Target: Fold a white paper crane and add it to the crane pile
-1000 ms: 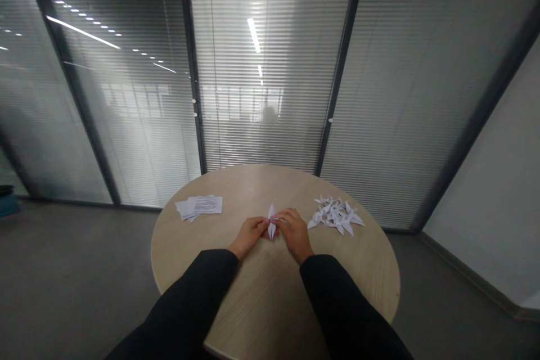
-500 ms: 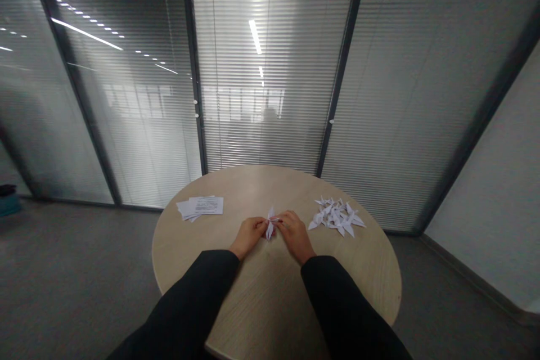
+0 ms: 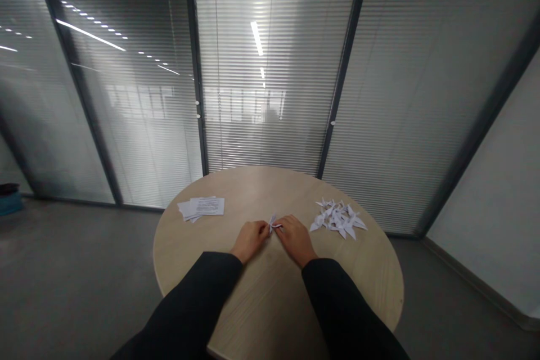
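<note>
Over the middle of a round wooden table (image 3: 270,304), my left hand (image 3: 251,239) and my right hand (image 3: 295,237) meet, both pinched on a small white folded paper piece (image 3: 273,221). Only the piece's upper tips show between the fingertips; the rest is hidden by my fingers. Both arms wear black sleeves. A pile of several finished white folded paper figures (image 3: 337,217) lies on the table to the right of my right hand. A small stack of flat white paper sheets (image 3: 201,207) lies to the left, beyond my left hand.
Glass partitions with closed blinds and dark frames (image 3: 343,67) stand right behind the table. Grey floor (image 3: 63,270) surrounds the table on the left and right. A white wall (image 3: 498,202) runs along the right side.
The folded paper piece stood tall between my hands a second ago; now it is folded smaller and lower, mostly hidden in my fingertips. My hands have drawn closer together.
</note>
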`<state>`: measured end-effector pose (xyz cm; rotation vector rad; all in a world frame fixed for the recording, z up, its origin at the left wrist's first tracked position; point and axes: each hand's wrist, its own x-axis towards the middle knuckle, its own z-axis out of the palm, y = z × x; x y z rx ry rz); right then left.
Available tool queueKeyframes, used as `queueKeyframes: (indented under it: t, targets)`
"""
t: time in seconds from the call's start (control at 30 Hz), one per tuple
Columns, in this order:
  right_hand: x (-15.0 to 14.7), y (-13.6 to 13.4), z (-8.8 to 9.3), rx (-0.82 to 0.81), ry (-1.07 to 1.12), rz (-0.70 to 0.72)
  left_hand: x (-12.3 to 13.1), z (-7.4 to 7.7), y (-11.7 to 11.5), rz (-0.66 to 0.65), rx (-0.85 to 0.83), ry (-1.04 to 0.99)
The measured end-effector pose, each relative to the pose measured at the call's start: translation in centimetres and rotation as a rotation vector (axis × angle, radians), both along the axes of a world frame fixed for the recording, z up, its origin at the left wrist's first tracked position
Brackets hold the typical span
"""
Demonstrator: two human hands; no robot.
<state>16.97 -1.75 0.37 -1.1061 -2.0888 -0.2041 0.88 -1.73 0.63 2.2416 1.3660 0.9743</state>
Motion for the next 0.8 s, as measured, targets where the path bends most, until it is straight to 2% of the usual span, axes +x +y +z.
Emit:
queueKeyframes:
  t: [0.23, 0.4, 0.6, 0.8]
  targets:
    - [-0.1, -0.2, 0.2, 0.019, -0.099, -0.049, 0.0, 0.4, -0.7, 0.107, 0.028, 0.257]
    - [-0.4, -0.5, 0.4, 0.036, -0.186, -0.084, 0.1, 0.5, -0.8, 0.099, 0.062, 0.385]
    - [-0.7, -1.0, 0.6, 0.004, -0.342, -0.148, 0.3, 0.9, -1.2, 0.111, 0.066, 0.474]
    - [-1.0, -1.3, 0.9, -0.019, -0.412, -0.164, 0.3, 0.9, -1.2, 0.102, 0.057, 0.476]
